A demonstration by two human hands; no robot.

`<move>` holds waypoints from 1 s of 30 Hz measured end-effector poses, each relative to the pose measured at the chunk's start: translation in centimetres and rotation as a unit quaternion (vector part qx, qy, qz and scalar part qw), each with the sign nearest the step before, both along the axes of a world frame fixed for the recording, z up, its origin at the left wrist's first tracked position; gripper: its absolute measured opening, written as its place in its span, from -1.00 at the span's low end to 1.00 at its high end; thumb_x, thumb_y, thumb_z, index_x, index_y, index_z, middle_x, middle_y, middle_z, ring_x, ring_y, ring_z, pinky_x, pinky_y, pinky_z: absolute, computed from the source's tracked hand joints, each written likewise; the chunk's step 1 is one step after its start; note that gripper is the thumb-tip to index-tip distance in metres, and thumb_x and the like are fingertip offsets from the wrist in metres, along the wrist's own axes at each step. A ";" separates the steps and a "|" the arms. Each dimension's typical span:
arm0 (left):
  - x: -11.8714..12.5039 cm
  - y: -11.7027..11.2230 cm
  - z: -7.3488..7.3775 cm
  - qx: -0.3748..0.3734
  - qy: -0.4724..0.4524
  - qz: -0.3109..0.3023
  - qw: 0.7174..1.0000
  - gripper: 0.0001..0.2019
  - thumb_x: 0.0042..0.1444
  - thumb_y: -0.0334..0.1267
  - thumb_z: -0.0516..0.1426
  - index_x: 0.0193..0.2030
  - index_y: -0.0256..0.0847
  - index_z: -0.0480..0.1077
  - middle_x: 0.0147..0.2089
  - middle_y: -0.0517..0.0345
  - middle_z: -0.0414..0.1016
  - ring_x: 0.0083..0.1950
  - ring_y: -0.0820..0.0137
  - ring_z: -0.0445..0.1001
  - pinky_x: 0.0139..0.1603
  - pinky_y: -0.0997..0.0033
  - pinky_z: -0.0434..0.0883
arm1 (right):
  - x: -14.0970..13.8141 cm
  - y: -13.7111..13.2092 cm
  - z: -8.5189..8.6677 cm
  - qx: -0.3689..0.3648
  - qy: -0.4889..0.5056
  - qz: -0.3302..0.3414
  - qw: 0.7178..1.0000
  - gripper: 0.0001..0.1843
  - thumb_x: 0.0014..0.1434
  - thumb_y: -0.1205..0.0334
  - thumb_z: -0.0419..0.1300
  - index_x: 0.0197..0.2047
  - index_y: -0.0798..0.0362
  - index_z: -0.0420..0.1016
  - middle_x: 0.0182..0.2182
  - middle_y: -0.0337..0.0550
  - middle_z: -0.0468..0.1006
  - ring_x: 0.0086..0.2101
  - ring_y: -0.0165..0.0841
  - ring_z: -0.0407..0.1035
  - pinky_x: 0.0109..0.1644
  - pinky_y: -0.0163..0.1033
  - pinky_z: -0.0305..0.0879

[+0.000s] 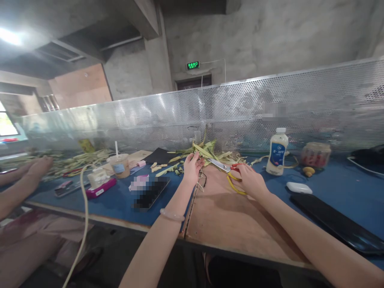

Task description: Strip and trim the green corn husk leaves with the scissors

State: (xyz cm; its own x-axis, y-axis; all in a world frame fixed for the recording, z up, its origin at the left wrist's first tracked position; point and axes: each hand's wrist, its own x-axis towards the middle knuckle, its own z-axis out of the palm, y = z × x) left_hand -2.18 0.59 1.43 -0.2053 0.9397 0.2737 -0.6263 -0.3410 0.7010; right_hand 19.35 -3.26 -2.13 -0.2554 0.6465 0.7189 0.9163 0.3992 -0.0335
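My right hand (250, 180) is closed round the handles of a pair of scissors (220, 165). Their silver blades point left, toward my other hand, and the handles show red and yellow. My left hand (193, 167), with a pale bangle (172, 215) on its wrist, is raised at the blade tips with its fingers curled together. What lies between those fingers is too small to make out. Just behind them rises a heap of yellow-green leaf strips (207, 150). Under both hands lies a brown wooden board (234, 224).
Right on the blue table stand a white bottle (277, 154) and a jar (315, 155), with a white earbud case (299, 188) and a long black case (336, 220). Left are a phone (152, 193), a drink cup (119, 166) and a co-worker's arm (28, 180). A perforated metal screen (144, 120) stands behind.
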 end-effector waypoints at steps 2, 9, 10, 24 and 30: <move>0.0 0.0 0.0 0.004 0.000 0.001 1.000 -0.67 -0.22 -0.23 0.33 -0.35 -0.20 0.28 -0.45 0.25 0.43 -0.44 0.47 0.48 -0.30 0.42 0.39 | 0.0 0.0 0.0 0.003 -0.003 0.002 1.000 -0.72 0.10 0.03 0.15 -0.19 0.01 0.29 -0.18 -0.04 0.51 -0.12 -0.17 0.36 -0.33 -0.20 0.30; 0.2 -0.2 0.2 0.009 0.019 -0.007 1.000 -0.69 -0.22 -0.25 0.32 -0.39 -0.22 0.28 -0.46 0.25 0.43 -0.47 0.49 0.47 -0.31 0.44 0.40 | -0.2 -0.3 0.2 -0.003 0.031 0.002 1.000 -0.65 0.05 0.00 0.17 -0.17 0.01 0.26 -0.16 -0.08 0.50 -0.10 -0.20 0.36 -0.32 -0.22 0.31; 0.3 -0.3 0.2 0.010 0.021 -0.007 1.000 -0.69 -0.22 -0.25 0.32 -0.40 -0.22 0.27 -0.46 0.26 0.42 -0.47 0.48 0.47 -0.31 0.43 0.40 | -0.3 -0.3 0.2 -0.003 0.033 0.004 0.999 -0.65 0.04 0.00 0.17 -0.17 0.00 0.26 -0.16 -0.08 0.50 -0.10 -0.20 0.36 -0.33 -0.23 0.31; 0.3 -0.7 0.4 0.014 0.027 -0.008 1.000 -0.69 -0.24 -0.26 0.32 -0.39 -0.22 0.29 -0.44 0.23 0.45 -0.46 0.48 0.47 -0.31 0.45 0.39 | -0.2 -0.1 0.1 0.006 0.011 -0.001 1.000 -0.69 0.07 0.00 0.16 -0.20 0.00 0.25 -0.19 -0.09 0.50 -0.13 -0.19 0.37 -0.38 -0.21 0.28; 0.2 -0.5 0.4 0.010 0.024 -0.010 1.000 -0.69 -0.23 -0.27 0.32 -0.39 -0.22 0.29 -0.44 0.23 0.45 -0.48 0.50 0.46 -0.33 0.47 0.38 | -0.2 -0.3 0.2 0.007 0.003 0.001 1.000 -0.70 0.08 -0.01 0.15 -0.22 0.00 0.25 -0.23 -0.09 0.50 -0.16 -0.19 0.38 -0.38 -0.21 0.26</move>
State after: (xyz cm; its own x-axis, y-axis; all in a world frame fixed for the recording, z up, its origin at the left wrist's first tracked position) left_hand -1.96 0.11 1.84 -0.1733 0.9375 0.3017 -0.5995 -0.3435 0.7229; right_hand 19.19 -3.51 -1.93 -0.2522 0.6365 0.7289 0.9152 0.4016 -0.0340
